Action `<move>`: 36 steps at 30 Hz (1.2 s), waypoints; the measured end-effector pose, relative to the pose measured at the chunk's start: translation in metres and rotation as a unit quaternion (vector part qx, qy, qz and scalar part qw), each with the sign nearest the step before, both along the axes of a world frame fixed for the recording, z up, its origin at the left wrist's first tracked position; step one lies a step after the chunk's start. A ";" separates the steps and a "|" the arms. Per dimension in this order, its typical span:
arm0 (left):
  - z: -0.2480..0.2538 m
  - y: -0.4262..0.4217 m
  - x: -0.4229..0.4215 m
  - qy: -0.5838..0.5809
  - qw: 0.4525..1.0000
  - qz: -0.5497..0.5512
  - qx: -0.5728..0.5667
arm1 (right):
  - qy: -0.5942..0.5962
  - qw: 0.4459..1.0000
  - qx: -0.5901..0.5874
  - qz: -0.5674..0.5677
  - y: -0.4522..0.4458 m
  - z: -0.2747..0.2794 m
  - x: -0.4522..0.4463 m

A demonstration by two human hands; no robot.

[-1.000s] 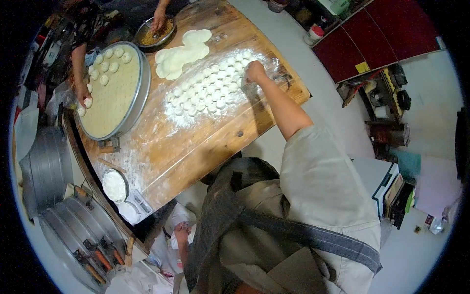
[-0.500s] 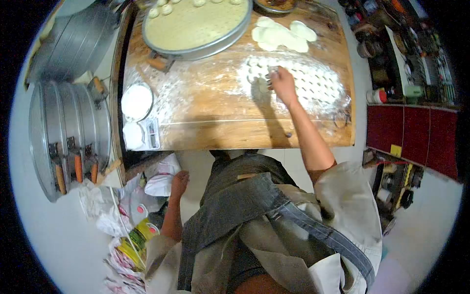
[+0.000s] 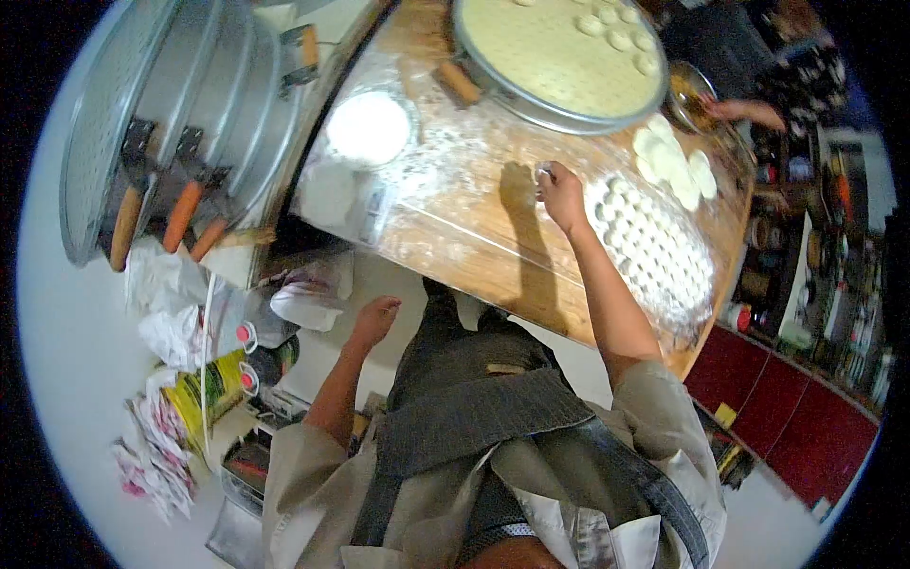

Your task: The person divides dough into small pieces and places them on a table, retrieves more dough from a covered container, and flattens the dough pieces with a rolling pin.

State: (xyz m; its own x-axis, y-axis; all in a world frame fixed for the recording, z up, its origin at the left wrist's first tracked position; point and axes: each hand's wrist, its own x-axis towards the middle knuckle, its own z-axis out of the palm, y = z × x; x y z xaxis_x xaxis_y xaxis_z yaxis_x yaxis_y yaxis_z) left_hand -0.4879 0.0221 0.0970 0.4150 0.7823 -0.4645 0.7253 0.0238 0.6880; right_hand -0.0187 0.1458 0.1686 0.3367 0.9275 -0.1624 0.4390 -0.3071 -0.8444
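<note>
Over the floured wooden table (image 3: pixel 474 232), my right hand (image 3: pixel 563 201) is closed around a small pale thing at its fingertips, too blurred to name. Just right of it lie rows of small white dough pieces (image 3: pixel 654 242) dusted with flour. Flat round dough wrappers (image 3: pixel 675 166) overlap beyond them. My left hand (image 3: pixel 375 322) hangs beside my leg, below the table's front edge, its fingers curled in with nothing seen in them.
A large round steamer tray (image 3: pixel 540 71) at the back carries several filled dough balls (image 3: pixel 618 40). Another person's hand (image 3: pixel 728 109) is at a bowl of filling (image 3: pixel 690 95). A bowl of flour (image 3: pixel 368 128) and a scale (image 3: pixel 379 211) sit left; steamer trays (image 3: pixel 218 114) stand beyond.
My view has turned, so the table now slants down to the right. My right hand has moved left, off the dough pieces to the wood beside them. Another person's hand now shows.
</note>
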 end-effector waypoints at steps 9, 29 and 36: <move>-0.045 -0.057 -0.123 0.027 0.995 0.089 -0.024 | -0.044 0.966 0.081 0.242 0.180 -0.020 -0.221; 0.027 0.071 -0.030 -0.119 0.992 -0.020 -0.026 | -0.014 0.981 -0.075 0.180 0.047 0.041 -0.022; 0.055 0.187 0.144 -0.179 0.974 -0.118 0.070 | -0.090 0.995 -0.013 -0.036 0.011 0.043 0.037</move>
State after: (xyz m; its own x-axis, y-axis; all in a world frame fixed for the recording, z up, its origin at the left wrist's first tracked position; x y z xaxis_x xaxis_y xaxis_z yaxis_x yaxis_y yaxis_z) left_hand -0.3436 0.2089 0.1520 0.7070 0.6907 -0.1521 0.4118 -0.2271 0.8825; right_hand 0.0182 0.1570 0.2117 0.4281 0.8963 -0.1160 0.5588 -0.3634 -0.7454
